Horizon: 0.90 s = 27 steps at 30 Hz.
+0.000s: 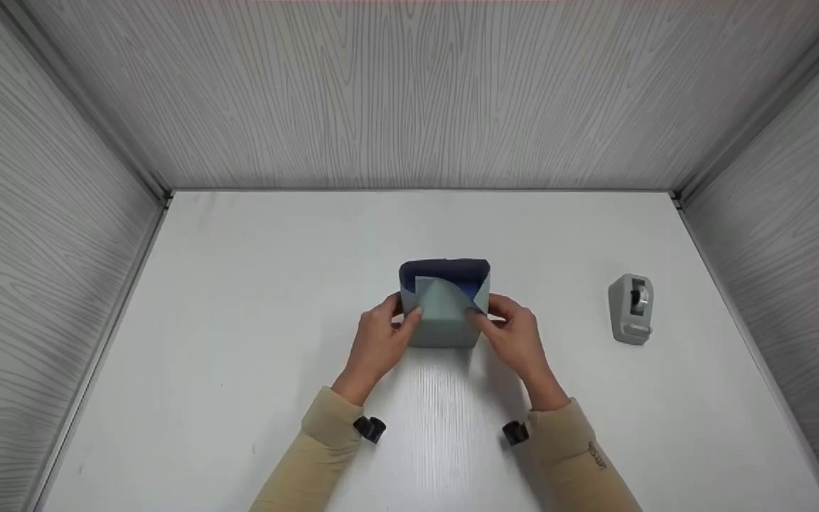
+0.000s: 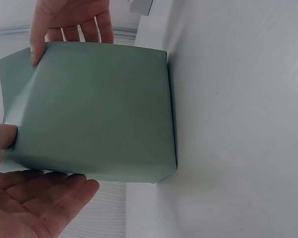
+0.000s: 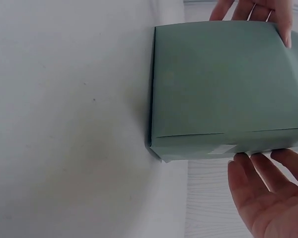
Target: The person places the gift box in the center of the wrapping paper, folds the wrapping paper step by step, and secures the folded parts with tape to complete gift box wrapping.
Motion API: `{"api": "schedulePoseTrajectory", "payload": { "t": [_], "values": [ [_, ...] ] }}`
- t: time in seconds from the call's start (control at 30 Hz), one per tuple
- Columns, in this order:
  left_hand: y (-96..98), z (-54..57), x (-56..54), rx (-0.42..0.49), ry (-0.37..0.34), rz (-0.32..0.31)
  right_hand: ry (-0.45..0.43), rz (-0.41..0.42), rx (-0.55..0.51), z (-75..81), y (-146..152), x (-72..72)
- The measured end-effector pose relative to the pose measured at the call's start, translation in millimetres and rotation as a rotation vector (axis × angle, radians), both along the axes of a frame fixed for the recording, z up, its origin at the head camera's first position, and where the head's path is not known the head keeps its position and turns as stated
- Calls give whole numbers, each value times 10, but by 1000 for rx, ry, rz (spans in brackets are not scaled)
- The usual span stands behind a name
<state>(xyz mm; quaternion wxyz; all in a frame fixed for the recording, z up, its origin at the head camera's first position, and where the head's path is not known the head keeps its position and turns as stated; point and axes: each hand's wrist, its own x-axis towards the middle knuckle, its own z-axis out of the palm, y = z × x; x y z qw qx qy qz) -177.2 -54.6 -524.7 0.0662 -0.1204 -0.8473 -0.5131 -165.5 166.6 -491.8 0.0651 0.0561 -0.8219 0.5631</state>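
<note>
A boxy package in pale green paper (image 1: 446, 323), dark blue on its inner side, stands on the white table with its top end unfolded. Inside the opening a brighter blue surface (image 1: 468, 288) shows. A loose flap of the paper curls up at the front. My left hand (image 1: 379, 338) holds the left side, its thumb on the front face near the upper edge and its fingers along the side. On the right, my right hand (image 1: 518, 338) pinches the paper's edge near the flap, fingers against the side. A piece of clear tape (image 3: 222, 148) lies on that side.
A grey tape dispenser (image 1: 630, 309) with a roll in it stands to the right on the white table (image 1: 274, 284). Wood-grained grey panels (image 1: 409, 92) rise at the back and on both sides. Black wrist cameras sit at both sleeve cuffs.
</note>
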Motion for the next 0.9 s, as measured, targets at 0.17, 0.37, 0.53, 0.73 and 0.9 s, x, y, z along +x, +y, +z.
{"api": "schedulePoseTrajectory", "payload": {
  "t": [0.17, 0.37, 0.53, 0.73, 0.9],
  "values": [
    [11, -1, -11, 9, -7, 20, -22, -52, 13, -225, 37, -117],
    [6, -10, -16, 6, -23, 26, -47, -26, 0, -278, 104, -156],
    [7, -11, -19, 4, -28, 25, -116, -78, 1, -254, 97, -174],
    [9, -11, -21, -3, -25, 27, -137, -174, 8, -239, 44, -199],
    [16, 7, -21, -13, -24, 39, -100, -247, 42, -226, 16, -231]
  ]
}}
